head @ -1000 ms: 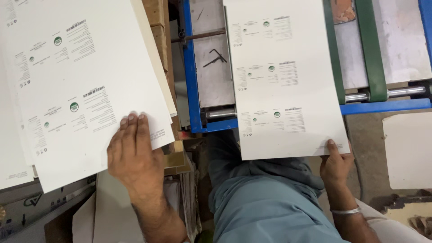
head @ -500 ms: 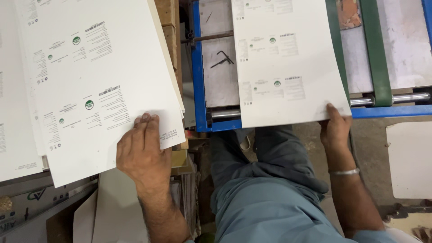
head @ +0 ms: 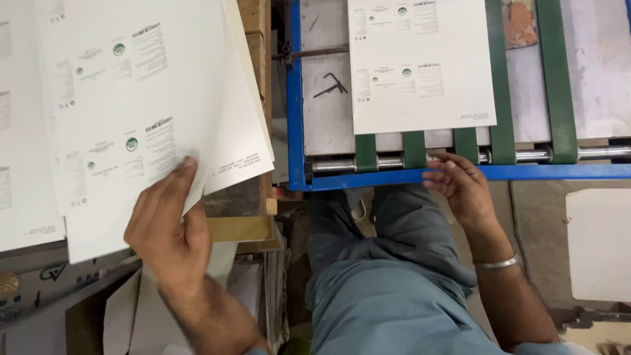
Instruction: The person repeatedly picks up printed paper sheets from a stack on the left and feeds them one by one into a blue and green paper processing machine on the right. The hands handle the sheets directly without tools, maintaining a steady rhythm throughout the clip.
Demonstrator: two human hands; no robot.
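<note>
White printed label sheets (head: 144,112) left; one sheet (head: 420,66) on conveyor.

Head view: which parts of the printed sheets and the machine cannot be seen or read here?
- Stack of printed sheets: its top and left run past the picture edges; the left hand covers the lower corner.
- Printed sheet on the green belts: its top is cut by the upper edge; its print is too small to read.
- Blue-framed feed table: continues beyond the right edge.
- Right hand: palm hidden, facing down.
</note>
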